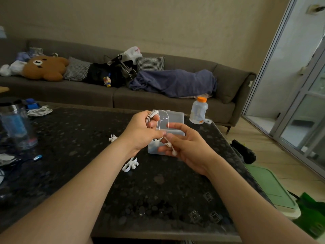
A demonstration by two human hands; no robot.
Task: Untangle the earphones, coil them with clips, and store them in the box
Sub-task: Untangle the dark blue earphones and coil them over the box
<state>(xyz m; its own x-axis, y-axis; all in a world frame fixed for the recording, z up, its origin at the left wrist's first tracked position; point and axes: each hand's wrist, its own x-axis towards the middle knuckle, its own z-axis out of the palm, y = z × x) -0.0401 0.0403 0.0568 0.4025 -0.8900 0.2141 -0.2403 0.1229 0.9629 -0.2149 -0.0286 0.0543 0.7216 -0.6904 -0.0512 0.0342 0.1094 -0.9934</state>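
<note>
White earphones (164,118) are held above a clear plastic box (174,120) with its lid open, on the dark stone table (158,191). My left hand (142,131) grips a bundle of the cord wound round its fingers. A loop of cord arches over to my right hand (184,147), which pinches the cord near the two earbuds (171,148). One white clip (131,164) lies on the table below my left wrist, and another white clip (112,138) lies further left.
A clear bottle with an orange cap (198,110) stands right of the box. A tall tumbler (16,124), a coiled white cable (39,111) and a small blue item (37,157) lie at the left. Beyond the table is a cluttered sofa (140,95).
</note>
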